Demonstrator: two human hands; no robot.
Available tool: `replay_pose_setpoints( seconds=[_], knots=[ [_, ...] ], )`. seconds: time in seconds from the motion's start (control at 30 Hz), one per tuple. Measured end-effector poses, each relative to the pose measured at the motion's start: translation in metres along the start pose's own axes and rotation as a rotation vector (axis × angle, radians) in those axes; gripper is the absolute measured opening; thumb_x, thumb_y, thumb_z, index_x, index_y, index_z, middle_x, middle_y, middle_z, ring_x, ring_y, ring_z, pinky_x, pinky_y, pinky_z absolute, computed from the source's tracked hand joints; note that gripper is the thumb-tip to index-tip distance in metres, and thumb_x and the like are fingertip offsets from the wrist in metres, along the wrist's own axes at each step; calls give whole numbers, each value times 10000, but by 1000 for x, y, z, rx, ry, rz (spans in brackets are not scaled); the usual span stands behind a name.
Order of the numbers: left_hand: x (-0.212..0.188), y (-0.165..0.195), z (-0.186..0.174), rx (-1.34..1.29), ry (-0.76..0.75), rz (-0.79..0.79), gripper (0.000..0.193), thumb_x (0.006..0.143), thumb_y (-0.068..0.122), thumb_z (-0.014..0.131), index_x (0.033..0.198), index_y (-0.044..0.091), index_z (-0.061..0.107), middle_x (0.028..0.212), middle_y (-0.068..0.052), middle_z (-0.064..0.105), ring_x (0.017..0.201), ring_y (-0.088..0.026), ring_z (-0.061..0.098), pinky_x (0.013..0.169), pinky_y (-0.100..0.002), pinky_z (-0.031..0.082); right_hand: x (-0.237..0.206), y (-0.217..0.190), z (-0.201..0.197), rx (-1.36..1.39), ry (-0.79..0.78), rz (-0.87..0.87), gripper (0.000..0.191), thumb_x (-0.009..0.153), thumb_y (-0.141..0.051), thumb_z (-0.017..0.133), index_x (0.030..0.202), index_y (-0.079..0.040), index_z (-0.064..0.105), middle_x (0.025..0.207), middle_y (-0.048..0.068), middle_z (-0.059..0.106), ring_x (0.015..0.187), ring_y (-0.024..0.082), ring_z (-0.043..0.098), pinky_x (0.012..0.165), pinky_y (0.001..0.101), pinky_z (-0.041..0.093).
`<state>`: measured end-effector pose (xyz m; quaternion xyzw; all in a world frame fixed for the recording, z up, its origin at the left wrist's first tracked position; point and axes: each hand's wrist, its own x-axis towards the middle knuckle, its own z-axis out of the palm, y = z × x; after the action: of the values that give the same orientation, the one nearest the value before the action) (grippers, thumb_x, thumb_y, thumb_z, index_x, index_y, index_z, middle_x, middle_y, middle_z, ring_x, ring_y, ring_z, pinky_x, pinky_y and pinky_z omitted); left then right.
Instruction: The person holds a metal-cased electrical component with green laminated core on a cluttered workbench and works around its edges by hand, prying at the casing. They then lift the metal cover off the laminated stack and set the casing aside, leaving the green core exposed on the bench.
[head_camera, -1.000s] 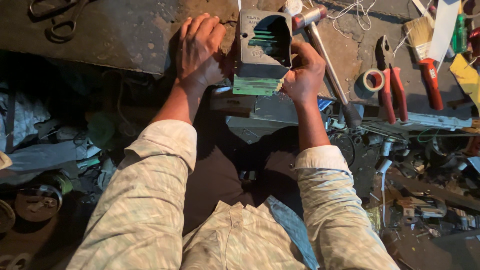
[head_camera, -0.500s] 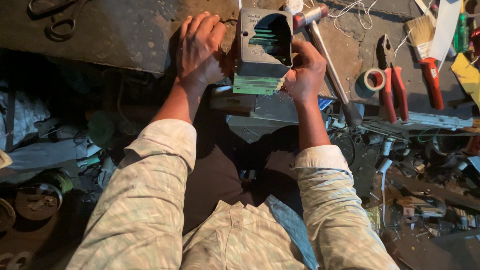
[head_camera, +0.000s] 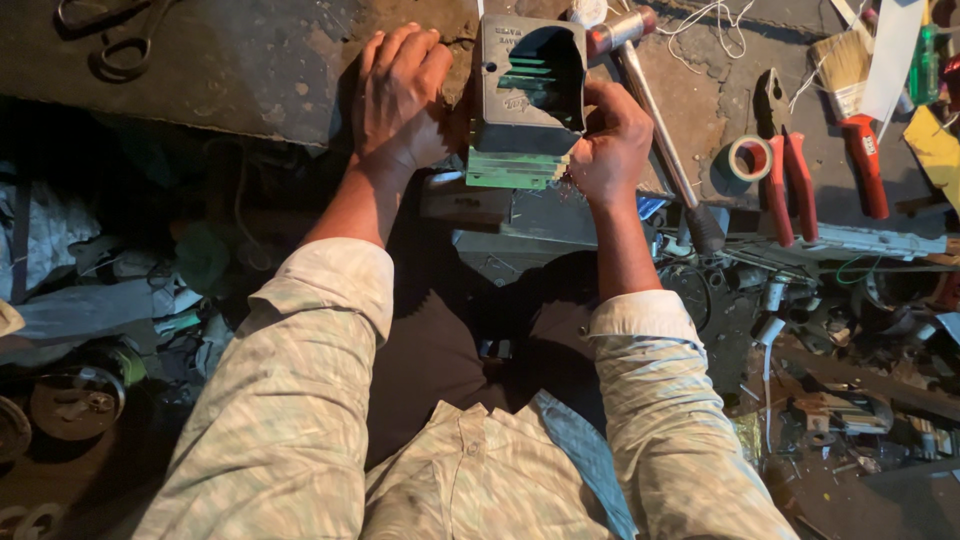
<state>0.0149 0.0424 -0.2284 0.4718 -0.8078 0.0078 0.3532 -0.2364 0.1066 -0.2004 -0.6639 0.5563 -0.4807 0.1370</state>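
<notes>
A grey-green metal motor housing (head_camera: 525, 100) with fins and an open dark cavity stands on the edge of a dark, worn workbench (head_camera: 230, 70). My left hand (head_camera: 400, 95) lies flat against the housing's left side, fingers together and pointing away from me. On the housing's right side, my right hand (head_camera: 610, 140) curls around its lower corner. A metal rod with a red handle (head_camera: 655, 120) lies just behind my right hand.
Red-handled pliers (head_camera: 780, 170), a tape roll (head_camera: 748, 157), a red-handled brush (head_camera: 860, 120) and loose string lie on the bench to the right. Scissors (head_camera: 110, 40) rest at the far left. Scrap metal parts and wires (head_camera: 830, 380) crowd the floor on both sides of my legs.
</notes>
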Motion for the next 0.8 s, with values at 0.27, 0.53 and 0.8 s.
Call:
replay_pose_setpoints(
  seconds=[0.27, 0.53, 0.8],
  knots=[
    [1, -2, 4, 7, -1, 2, 505, 1080, 520, 625, 1067, 23, 719, 1265, -225, 686, 1288, -391, 583, 1115, -576, 375, 0, -2, -1, 19, -9, -12, 519, 910, -465, 848, 1081, 11, 731, 905, 63, 708, 665, 102, 612, 609, 264, 461],
    [1, 2, -2, -15, 7, -7, 560, 1046, 563, 633, 1047, 11, 727, 1249, -241, 687, 1277, -407, 585, 1104, -580, 375, -1, 1, 0, 28, -8, 3, 565, 897, -518, 840, 1077, 6, 731, 895, 56, 704, 660, 97, 603, 603, 263, 457],
    [0, 0, 0, -7, 12, 6, 528, 1067, 529, 621, 1072, 11, 723, 1273, -228, 687, 1300, -395, 582, 1128, -573, 375, 0, 1, 0, 21, -5, -2, 620, 887, -588, 810, 1058, 2, 723, 896, 51, 708, 640, 93, 591, 597, 265, 444]
  ],
)
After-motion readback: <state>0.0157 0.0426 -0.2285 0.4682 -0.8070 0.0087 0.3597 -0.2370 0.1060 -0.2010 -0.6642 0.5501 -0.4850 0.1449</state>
